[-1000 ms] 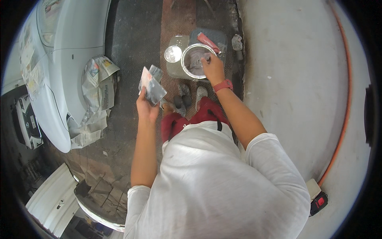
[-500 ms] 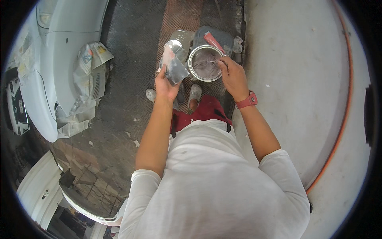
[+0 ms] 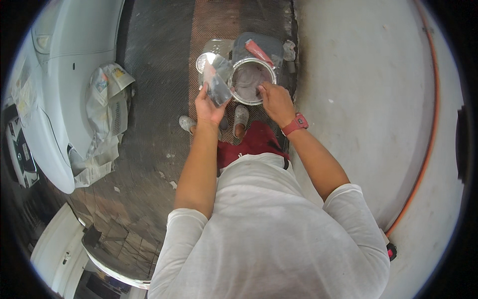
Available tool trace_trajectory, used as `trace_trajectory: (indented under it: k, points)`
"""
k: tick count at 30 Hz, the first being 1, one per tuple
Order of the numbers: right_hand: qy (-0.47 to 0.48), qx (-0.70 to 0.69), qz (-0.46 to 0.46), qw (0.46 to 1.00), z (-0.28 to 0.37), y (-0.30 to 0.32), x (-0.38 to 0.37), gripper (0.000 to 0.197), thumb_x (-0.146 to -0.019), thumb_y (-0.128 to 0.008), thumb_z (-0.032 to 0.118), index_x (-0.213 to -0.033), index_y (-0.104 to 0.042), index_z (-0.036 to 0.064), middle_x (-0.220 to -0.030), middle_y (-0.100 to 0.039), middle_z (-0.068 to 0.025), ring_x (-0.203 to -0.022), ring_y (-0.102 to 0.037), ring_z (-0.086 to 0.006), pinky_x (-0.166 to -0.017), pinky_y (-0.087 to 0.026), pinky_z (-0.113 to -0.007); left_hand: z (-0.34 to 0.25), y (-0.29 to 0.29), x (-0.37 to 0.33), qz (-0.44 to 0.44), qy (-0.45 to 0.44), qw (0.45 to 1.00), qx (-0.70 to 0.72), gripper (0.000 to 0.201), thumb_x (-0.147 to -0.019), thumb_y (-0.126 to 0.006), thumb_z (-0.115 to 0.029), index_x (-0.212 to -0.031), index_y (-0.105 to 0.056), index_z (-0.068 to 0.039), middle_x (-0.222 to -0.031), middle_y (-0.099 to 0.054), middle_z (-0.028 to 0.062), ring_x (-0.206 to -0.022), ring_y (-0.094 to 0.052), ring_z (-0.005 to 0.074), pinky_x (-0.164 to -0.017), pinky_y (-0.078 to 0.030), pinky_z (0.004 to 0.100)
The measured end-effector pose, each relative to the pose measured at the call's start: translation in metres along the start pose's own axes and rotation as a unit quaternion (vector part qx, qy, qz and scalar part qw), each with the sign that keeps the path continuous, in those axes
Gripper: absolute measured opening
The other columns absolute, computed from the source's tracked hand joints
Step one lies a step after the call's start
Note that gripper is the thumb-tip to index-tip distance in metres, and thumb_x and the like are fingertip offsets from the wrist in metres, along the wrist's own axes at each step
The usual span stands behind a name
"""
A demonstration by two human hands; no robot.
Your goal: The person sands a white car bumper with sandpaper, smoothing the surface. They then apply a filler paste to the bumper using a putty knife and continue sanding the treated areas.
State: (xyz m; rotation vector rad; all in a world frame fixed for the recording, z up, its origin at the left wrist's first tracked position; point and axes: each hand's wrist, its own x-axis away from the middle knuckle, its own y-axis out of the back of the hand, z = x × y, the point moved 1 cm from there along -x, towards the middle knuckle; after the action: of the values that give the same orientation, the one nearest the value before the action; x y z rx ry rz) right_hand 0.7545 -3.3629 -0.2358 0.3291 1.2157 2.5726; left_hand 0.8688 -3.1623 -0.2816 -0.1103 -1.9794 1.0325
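A: Looking down from your head, your left hand [image 3: 209,105] has its fingers closed on a flat, grey-smeared scraper [image 3: 217,85], just beside the open tin [image 3: 252,79] on the floor.

B: Your right hand [image 3: 275,102] fingers pinch something small at the tin's rim; I cannot tell what. Bump that rim and the grey paste could spill.

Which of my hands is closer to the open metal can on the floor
Right. Your right hand reaches over the open can's near rim, while your left hand is off to the can's left, holding grey scraper blades.
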Motion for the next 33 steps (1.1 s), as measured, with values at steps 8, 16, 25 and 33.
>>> trace_trajectory:
  k: [8,16,25,33]
  points:
    - [-0.196,-0.1,-0.112,0.969,0.011,-0.018,0.008,0.028,-0.103,-0.057,0.024,-0.099,-0.072,0.0004,-0.091,-0.071,-0.0282,-0.088,-0.068,-0.0508,-0.079,-0.052,-0.059,-0.002,0.0,-0.003,-0.002,0.014,1.0,-0.003,0.049,-0.109,-0.047,-0.024,-0.151,-0.044,-0.002,-0.153,-0.05,0.0194,-0.141,-0.049,0.0392,-0.118,-0.042,0.0655]
    - [-0.313,-0.276,-0.196,0.887,-0.002,-0.063,0.01,0.028,-0.103,-0.057,0.018,-0.11,-0.073,-0.0037,-0.098,-0.072,-0.0245,-0.091,-0.07,-0.0399,-0.08,-0.056,-0.046,-0.002,0.0,-0.002,-0.017,0.004,0.999,-0.026,0.049,-0.109,-0.048,-0.025,-0.151,-0.043,0.0,-0.155,-0.047,0.0204,-0.143,-0.046,0.0402,-0.116,-0.044,0.066]
    - [-0.341,-0.608,-0.236,0.677,0.0,-0.064,0.006,0.027,-0.107,-0.055,0.011,-0.119,-0.066,-0.0103,-0.114,-0.067,-0.0168,-0.1,-0.069,-0.0228,-0.086,-0.063,-0.034,-0.003,-0.002,-0.002,-0.01,0.005,0.999,-0.046,0.049,-0.108,-0.05,-0.025,-0.151,-0.043,-0.001,-0.154,-0.047,0.0193,-0.141,-0.047,0.0407,-0.115,-0.045,0.0654]
    - [-0.267,-0.601,-0.214,0.722,-0.011,0.019,0.068,0.034,-0.111,-0.054,0.02,-0.125,-0.064,-0.0094,-0.121,-0.068,-0.0164,-0.111,-0.069,-0.0234,-0.098,-0.061,-0.038,-0.007,0.0,0.0,-0.052,-0.013,0.995,-0.081,0.049,-0.106,-0.056,-0.028,-0.149,-0.048,-0.004,-0.148,-0.055,0.015,-0.137,-0.053,0.0351,-0.113,-0.046,0.0575]
